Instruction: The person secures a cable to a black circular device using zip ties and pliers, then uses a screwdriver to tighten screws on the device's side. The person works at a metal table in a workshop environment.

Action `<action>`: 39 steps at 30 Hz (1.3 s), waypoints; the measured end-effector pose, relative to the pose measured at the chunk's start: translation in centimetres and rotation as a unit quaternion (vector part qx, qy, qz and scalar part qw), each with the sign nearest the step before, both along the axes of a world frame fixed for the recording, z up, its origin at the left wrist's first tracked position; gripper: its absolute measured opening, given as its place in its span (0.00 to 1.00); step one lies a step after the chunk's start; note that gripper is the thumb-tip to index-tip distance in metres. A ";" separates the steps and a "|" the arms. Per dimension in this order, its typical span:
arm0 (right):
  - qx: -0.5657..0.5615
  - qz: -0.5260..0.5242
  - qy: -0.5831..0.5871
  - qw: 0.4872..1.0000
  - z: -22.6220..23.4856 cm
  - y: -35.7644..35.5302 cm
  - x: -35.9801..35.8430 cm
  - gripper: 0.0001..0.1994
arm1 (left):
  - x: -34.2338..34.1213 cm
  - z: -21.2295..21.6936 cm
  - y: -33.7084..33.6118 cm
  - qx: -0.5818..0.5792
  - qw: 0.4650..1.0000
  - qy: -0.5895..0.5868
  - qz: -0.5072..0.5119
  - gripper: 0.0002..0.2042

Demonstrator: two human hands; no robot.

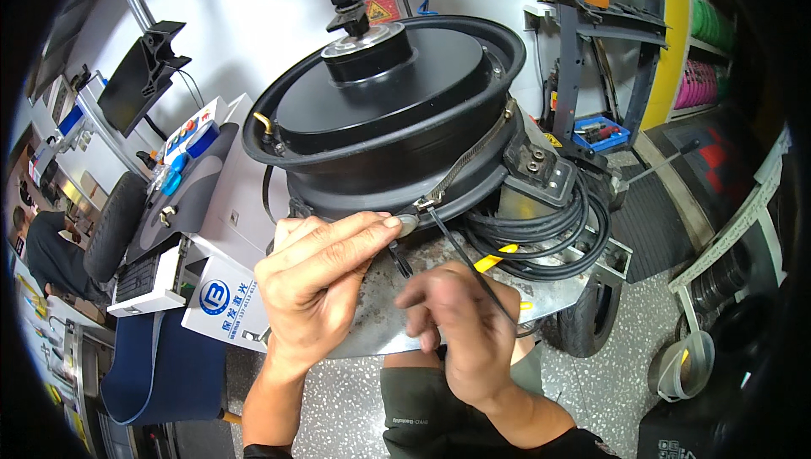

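A large black wheel hub (384, 108) sits on a bare metal plate (384, 319) in front of me. A braided metal hose (469, 159) runs down its right side to a small fitting near the rim's lower edge. My left hand (317, 286) reaches up, fingertips pinching a small round piece at the hub's bottom rim. My right hand (460, 328) is closed on a thin black cable tie (469, 269) that runs up to the fitting. A coil of black cable (549, 231) lies on the plate's right.
A grey machine with blue and red buttons (190, 155) stands to the left, a tyre (114, 226) beside it. A person in black (46, 252) is at far left. A black rack (591, 45) and blue tray (600, 131) stand behind right; another tyre (591, 315) below the plate.
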State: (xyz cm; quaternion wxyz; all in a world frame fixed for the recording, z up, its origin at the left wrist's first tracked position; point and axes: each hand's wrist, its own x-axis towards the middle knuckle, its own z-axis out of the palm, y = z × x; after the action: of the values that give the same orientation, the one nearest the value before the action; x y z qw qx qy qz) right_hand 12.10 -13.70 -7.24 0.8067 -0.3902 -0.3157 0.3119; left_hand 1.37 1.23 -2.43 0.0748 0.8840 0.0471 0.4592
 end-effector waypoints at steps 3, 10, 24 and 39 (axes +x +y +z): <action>-0.029 0.028 0.018 0.999 0.2 0.7 0.0 0.13 | -0.3 -0.2 -0.2 -0.002 1.000 0.012 0.006 0.16; -0.018 0.061 -0.020 0.998 -2.0 -1.2 -1.3 0.13 | 0.8 -0.4 -0.2 -0.165 0.982 -0.082 0.033 0.15; 0.052 0.022 -0.148 0.987 2.3 -1.1 0.3 0.15 | -0.4 0.2 1.3 -0.183 0.982 -0.044 0.024 0.13; -0.002 0.057 -0.191 0.980 3.0 -3.7 -1.8 0.13 | -0.8 0.0 1.2 -0.104 0.993 0.030 0.043 0.12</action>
State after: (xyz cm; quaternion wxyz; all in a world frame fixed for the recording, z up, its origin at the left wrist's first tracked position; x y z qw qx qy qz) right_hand 10.32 -17.40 -4.21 0.7118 -0.4256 -0.4848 0.2780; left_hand 0.57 2.44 -2.47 0.1445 0.8821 0.1347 0.4276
